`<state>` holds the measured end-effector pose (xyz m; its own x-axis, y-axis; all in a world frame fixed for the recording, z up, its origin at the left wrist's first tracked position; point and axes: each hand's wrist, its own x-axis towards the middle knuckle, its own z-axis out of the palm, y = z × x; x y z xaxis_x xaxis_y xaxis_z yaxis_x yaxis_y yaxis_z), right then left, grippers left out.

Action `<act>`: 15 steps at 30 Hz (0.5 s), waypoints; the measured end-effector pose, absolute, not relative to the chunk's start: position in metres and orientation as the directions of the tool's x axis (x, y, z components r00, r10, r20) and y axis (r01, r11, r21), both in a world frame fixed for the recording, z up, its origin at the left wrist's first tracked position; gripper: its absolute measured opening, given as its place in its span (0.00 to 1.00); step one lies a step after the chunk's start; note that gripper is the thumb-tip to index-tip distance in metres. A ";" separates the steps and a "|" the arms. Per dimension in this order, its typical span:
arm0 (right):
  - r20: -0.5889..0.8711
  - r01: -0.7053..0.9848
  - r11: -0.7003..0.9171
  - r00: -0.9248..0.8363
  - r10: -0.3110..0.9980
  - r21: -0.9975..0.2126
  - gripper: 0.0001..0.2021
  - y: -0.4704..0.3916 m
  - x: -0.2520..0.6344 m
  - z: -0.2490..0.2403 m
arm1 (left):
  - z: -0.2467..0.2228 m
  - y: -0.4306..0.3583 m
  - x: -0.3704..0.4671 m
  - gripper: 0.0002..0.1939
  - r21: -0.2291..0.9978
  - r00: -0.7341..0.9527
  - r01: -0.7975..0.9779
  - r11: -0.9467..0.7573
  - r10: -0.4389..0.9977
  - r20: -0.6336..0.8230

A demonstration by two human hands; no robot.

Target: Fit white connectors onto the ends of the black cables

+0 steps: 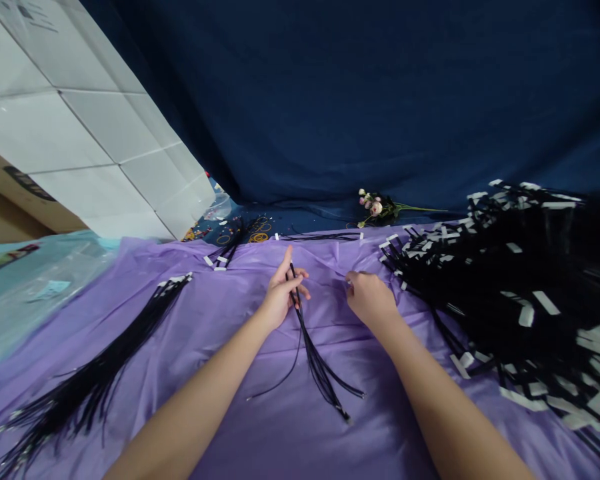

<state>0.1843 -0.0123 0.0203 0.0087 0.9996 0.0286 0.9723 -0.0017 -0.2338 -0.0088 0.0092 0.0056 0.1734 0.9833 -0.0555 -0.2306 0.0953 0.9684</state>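
Several thin black cables (311,347) hang from my left hand (283,293), held between thumb and fingers, their loose ends spread over the purple cloth (260,433). To the right, my right hand (369,293) is closed above the cloth, its fingertips pinched together; whatever they may hold is too small to make out. A large pile of black cables with white tags (480,267) lies to the right of my right hand. On the left lies a long bundle of black cables (115,353) with white tags at its upper end.
White boxes (80,127) stand at the upper left, beside a brown carton (15,193). Artificial flowers (376,207) lie near the dark blue curtain (355,100). Small cable groups (325,237) and yellow rubber bands (259,237) are along the far edge. Clear plastic (45,287) covers the left side.
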 end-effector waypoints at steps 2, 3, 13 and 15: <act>0.038 0.975 0.007 0.001 0.999 -0.223 0.16 -0.013 0.184 0.020 | 0.005 0.009 -0.009 0.46 0.969 0.185 -0.229 0.094 0.981 -0.051; 0.045 0.976 0.014 -0.004 0.999 -0.218 0.15 -0.013 0.184 0.020 | 0.005 0.009 -0.009 0.45 0.968 0.190 -0.231 0.094 0.980 -0.050; 0.110 0.965 0.107 -0.083 0.990 -0.238 0.12 -0.010 0.185 0.018 | 0.005 0.008 -0.008 0.51 0.968 0.195 -0.231 0.095 0.980 -0.049; 0.128 0.955 0.126 -0.095 0.987 -0.270 0.13 -0.010 0.185 0.018 | 0.005 0.008 -0.008 0.53 0.967 0.181 -0.235 0.096 0.982 -0.053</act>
